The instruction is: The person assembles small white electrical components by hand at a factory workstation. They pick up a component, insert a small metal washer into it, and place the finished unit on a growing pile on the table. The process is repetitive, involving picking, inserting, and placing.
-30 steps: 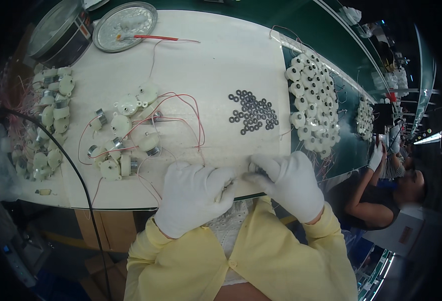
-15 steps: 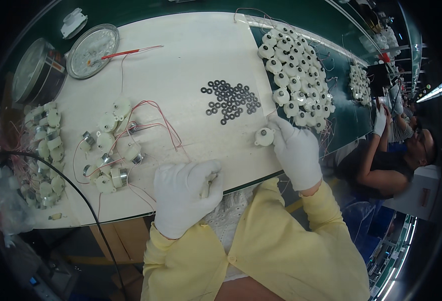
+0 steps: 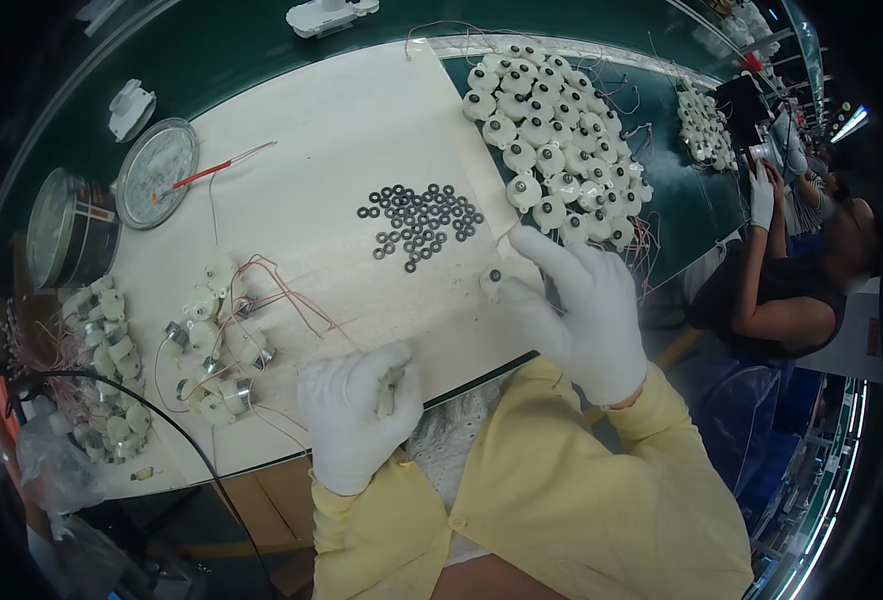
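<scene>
My left hand (image 3: 356,412), in a white glove, is curled into a fist at the table's near edge. A small beige-grey thing shows between its fingers, too hidden to name. My right hand (image 3: 589,315), also gloved, has its index finger stretched out and its thumb apart. A round white plastic motor housing (image 3: 490,284) with a dark centre lies on the table beside that thumb; I cannot tell whether they touch. Many small black rings (image 3: 423,222) lie loose beyond my hands. Similar white housings with black centres (image 3: 558,150) stand packed together on the far right.
On the left lie white-and-metal motors (image 3: 211,335) with red wires, and a larger pile (image 3: 111,350) beside a black cable (image 3: 176,405). Farther back are a clear round tub (image 3: 71,230), a round lid (image 3: 158,172) and a red pen-like tool (image 3: 201,175). A co-worker (image 3: 771,285) sits at right.
The view has shifted, moving the table's contents left and slightly down. My right index finger and thumb have spread apart, away from the single housing. My left hand stays curled.
</scene>
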Demonstrator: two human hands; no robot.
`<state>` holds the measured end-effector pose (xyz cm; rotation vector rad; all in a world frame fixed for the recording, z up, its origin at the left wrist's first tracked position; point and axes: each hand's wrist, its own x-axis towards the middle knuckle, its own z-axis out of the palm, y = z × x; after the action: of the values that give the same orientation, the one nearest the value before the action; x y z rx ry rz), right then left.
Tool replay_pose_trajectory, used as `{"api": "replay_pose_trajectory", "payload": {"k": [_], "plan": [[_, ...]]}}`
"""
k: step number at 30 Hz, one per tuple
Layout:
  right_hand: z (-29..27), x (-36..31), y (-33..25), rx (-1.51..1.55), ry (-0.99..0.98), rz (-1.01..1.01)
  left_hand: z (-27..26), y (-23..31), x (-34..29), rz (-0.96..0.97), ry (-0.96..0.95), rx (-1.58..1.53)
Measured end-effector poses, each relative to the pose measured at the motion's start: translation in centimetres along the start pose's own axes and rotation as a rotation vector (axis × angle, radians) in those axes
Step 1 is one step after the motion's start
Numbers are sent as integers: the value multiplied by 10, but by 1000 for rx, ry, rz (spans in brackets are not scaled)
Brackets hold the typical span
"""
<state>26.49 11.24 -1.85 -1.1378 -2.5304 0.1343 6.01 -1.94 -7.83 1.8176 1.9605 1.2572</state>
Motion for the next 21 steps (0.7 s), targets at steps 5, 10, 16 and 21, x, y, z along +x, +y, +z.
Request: {"api": "replay_pose_trajectory", "payload": {"k": [5, 10, 16, 21], "plan": [[-8, 16, -9, -18, 81, -169, 2, 2, 0, -1, -12, 36], [29, -7, 6, 0, -159, -41, 4, 4, -1, -15, -20, 94], [-23, -5, 25, 249, -131, 32, 8, 2, -6, -38, -12, 132], [-53, -21, 95, 42, -24, 423, 9, 6, -7, -68, -6, 161]]}}
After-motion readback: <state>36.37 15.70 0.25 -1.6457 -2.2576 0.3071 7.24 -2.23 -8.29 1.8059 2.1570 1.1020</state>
